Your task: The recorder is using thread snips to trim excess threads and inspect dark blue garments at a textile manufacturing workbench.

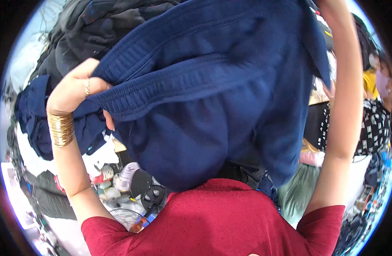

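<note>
A pair of navy sweatpants with a wide stitched elastic waistband hangs spread in front of me, filling the middle of the view. My left hand, with a ring and gold bangles at the wrist, is closed on the left end of the waistband; the fingertips are partly behind the cloth. My right arm reaches up along the right side to the top edge. There my right hand is mostly cut off, beside the upper right of the sweatpants, and its fingers do not show.
Dark garments are heaped at the back left. Beside my left wrist lies a pile of navy cloth. Thread cones and a wire basket are below. Green cloth lies lower right; another person in a patterned top is at far right.
</note>
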`<state>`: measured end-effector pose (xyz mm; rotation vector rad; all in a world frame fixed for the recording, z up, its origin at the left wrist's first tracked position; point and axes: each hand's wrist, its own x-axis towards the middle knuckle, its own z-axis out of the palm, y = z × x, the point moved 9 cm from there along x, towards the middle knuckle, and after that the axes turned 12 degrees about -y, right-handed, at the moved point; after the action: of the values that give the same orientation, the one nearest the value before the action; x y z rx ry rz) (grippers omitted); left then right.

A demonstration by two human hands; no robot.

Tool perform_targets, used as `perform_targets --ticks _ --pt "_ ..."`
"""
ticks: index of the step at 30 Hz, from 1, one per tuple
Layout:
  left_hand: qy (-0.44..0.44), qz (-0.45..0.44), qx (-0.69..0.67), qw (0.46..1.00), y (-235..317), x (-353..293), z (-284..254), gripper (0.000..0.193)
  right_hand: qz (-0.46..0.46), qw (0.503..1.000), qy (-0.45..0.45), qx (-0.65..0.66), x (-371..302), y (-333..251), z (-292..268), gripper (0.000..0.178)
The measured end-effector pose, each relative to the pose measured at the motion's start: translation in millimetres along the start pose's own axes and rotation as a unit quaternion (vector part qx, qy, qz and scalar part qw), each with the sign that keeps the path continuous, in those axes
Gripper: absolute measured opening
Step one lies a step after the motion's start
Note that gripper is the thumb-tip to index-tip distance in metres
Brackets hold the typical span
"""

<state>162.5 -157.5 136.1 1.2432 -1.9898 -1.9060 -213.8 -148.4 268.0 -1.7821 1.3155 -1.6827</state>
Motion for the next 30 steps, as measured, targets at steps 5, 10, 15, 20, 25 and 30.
perform_targets --ticks 5,10,15,20,25,30 --pt "0.036 -0.13 -0.002 0.991 -144.7 -18.5 -27.6 0.024 -0.1 0.882 -0.452 0.086 -16.6 0.2 231.2 0.063" --pt "0.103 -0.232 -0.026 0.967 -271.4 -36.1 -29.5 0.029 -0.063 0.841 -0.536 0.033 -53.2 20.1 249.8 0.041" --pt "0.259 -0.046 -0.043 0.964 -258.2 -36.8 -23.8 0.02 -0.005 0.94 -0.325 -0.102 -81.5 134.4 153.4 0.022" --pt "0.41 0.064 0.134 0.9 -185.0 -21.7 -15.3 0.012 0.282 0.942 -0.173 -0.064 -177.8 220.8 75.1 0.018" --pt "0.177 0.132 0.215 0.951 -117.2 59.0 40.0 0.03 0.295 0.859 -0.177 -0.38 -260.4 285.6 48.8 0.034" --pt "0.313 0.209 0.416 0.828 -53.1 91.8 1.8 0.07 0.264 0.839 -0.163 -0.447 -257.6 274.7 75.2 0.047"
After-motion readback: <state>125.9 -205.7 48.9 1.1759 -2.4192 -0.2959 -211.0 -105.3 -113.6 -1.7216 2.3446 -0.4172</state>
